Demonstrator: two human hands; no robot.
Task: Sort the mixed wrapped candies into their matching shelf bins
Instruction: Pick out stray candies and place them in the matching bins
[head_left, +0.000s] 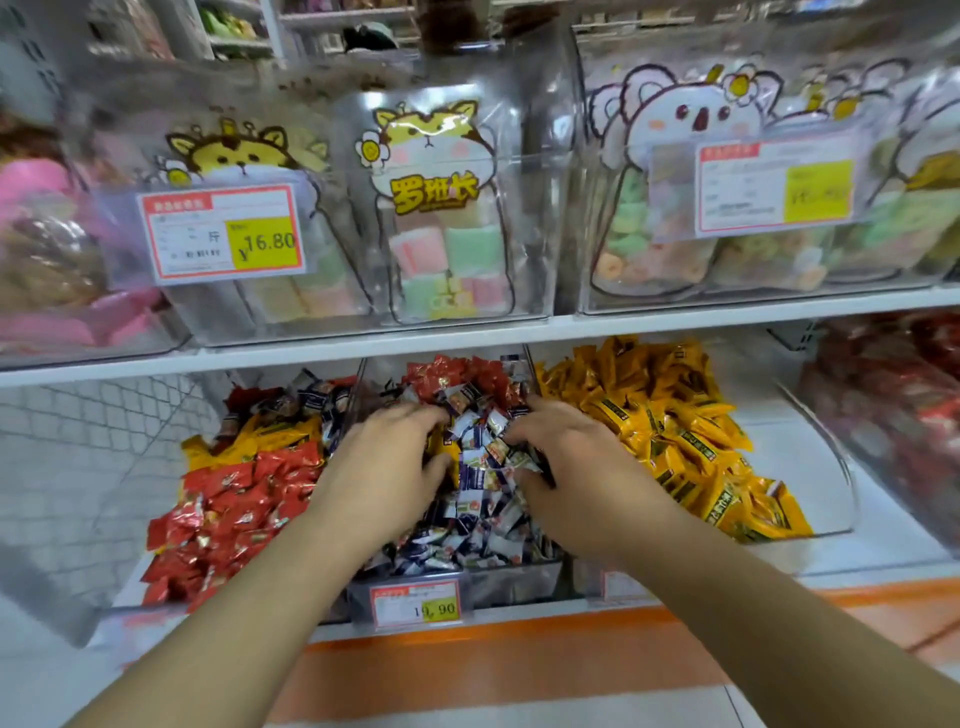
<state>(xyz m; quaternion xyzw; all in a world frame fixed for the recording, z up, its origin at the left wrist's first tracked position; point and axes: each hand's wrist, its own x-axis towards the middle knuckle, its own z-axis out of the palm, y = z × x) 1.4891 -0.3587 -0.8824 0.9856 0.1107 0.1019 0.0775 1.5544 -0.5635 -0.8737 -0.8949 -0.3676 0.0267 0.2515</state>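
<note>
1. Step in hand, by judgement: the middle bin (519, 577) is being raked through w/ both hands to find strays.
2. Left hand (387, 467) is set on the navy-and-white candies (483, 499), fingers curled down into the pile; whether anything is pinched can't be told, fingertips being buried.
3. Right hand (566, 462) is likewise dug in near the bin's right wall, fingers bent among wrappers; held item, if any, is hidden.
4. Red candies (457, 376) are heaped at the back of the same bin, so sorting is judged unfinished.
5. Left bin (130, 616) is mixed too: red, yellow and navy pcs together.
6. Yellow candies (670, 415) fill the right bin.
7. Next move prob. calls for the reds to be gathered and lifted over the divider to the left bin w/o navy pcs being dragged along.
</note>
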